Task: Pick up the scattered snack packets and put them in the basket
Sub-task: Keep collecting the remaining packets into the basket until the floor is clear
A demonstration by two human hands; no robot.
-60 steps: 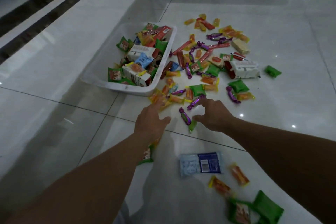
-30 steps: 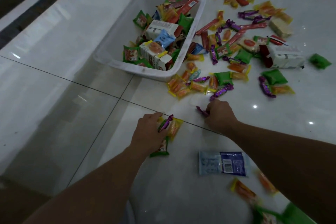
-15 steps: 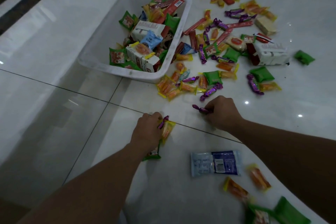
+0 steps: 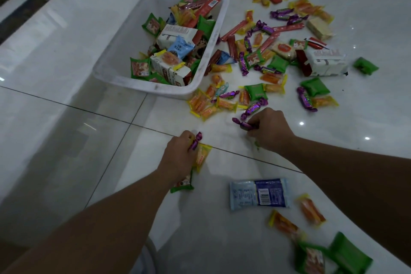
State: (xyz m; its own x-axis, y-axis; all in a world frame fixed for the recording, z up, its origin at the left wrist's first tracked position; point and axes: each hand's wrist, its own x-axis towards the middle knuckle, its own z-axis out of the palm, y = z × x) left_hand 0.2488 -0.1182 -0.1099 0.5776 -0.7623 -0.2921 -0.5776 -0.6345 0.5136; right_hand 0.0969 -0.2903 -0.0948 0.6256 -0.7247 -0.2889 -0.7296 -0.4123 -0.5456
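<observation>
A white plastic basket (image 4: 142, 87) stands on the tiled floor, partly filled with snack packets and small cartons. Many packets lie scattered to its right: orange, green, red and purple ones. My left hand (image 4: 178, 158) grips a bunch of packets: a purple candy (image 4: 195, 141), an orange packet (image 4: 202, 155) and a green packet (image 4: 182, 184) under the wrist. My right hand (image 4: 270, 129) holds a purple candy (image 4: 243, 124), with a bit of green wrapper showing beneath the palm.
A blue and white packet (image 4: 260, 193) lies on the floor near me. Two orange packets (image 4: 311, 210) and green packets (image 4: 349, 253) lie at the lower right. A white carton (image 4: 327, 62) sits among the scattered pile at the right.
Both hands reached into the pile near the basket, closed on packets and drew back toward me. Over the last half second they have barely moved.
</observation>
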